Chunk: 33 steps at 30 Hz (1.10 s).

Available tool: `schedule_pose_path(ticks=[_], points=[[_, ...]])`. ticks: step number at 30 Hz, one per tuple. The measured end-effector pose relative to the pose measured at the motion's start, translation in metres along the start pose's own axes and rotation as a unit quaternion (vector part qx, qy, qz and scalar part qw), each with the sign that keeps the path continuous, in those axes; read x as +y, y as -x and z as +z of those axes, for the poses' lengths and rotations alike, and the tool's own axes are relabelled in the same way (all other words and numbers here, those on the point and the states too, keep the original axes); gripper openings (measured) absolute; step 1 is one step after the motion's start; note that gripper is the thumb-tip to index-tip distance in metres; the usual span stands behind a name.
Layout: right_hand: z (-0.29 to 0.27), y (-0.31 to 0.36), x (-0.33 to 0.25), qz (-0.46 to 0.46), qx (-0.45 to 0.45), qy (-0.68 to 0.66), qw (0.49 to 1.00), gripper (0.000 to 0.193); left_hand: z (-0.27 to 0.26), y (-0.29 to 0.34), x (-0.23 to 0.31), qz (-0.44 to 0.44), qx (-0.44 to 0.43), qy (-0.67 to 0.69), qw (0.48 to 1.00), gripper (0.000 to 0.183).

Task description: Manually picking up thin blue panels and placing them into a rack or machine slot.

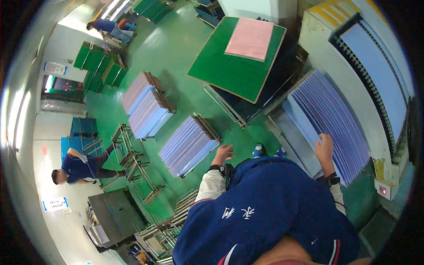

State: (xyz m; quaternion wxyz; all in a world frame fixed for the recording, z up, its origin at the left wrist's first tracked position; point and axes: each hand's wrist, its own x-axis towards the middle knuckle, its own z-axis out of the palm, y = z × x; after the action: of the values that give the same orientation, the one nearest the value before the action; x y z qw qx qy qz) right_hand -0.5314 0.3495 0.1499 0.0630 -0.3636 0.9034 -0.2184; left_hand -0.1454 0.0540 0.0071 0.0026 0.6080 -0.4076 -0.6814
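Note:
On the right, a rack (276, 128) holds a row of several thin light-blue panels (329, 117) standing close together on edge. My right hand (325, 152) is at the near edge of these panels, fingers bent over the edge of a light-blue panel (300, 119) at the row's left side; its fingertips are partly hidden. In front of my body, above the floor, my left hand (224, 153) hangs with its fingers curled in and nothing visible in them. Another rack of upright blue panels (185, 145) stands beyond it to the left.
A machine (322, 57) with a slatted conveyor carrying a blue panel (375, 66) borders the right. A green-topped table (238, 66) bears a pink sheet (251, 37). More panel racks (148, 106) stand left. One person (81, 165) handles metal frames; another (110, 28) bends far off.

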Motion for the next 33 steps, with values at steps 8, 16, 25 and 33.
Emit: schedule_pose_path(ticks=[8, 16, 25, 33], points=[[0.036, -0.002, 0.005, 0.08, 0.022, -0.016, 0.996, 0.038, -0.03, -0.001, -0.003, 0.016, 0.005, 0.029, 0.999, 0.034], [0.056, -0.01, -0.001, 0.08, 0.005, 0.047, 0.996, 0.037, -0.06, -0.019, -0.011, 0.003, 0.022, 0.016, 1.0, 0.032], [0.067, -0.023, 0.008, 0.116, -0.021, 0.122, 0.986, 0.028, -0.073, -0.028, -0.015, -0.001, 0.004, 0.019, 1.0, 0.033], [0.072, -0.036, 0.02, 0.088, -0.073, 0.143, 0.983, 0.027, -0.073, -0.025, -0.02, 0.007, 0.007, 0.01, 1.0, 0.035]])
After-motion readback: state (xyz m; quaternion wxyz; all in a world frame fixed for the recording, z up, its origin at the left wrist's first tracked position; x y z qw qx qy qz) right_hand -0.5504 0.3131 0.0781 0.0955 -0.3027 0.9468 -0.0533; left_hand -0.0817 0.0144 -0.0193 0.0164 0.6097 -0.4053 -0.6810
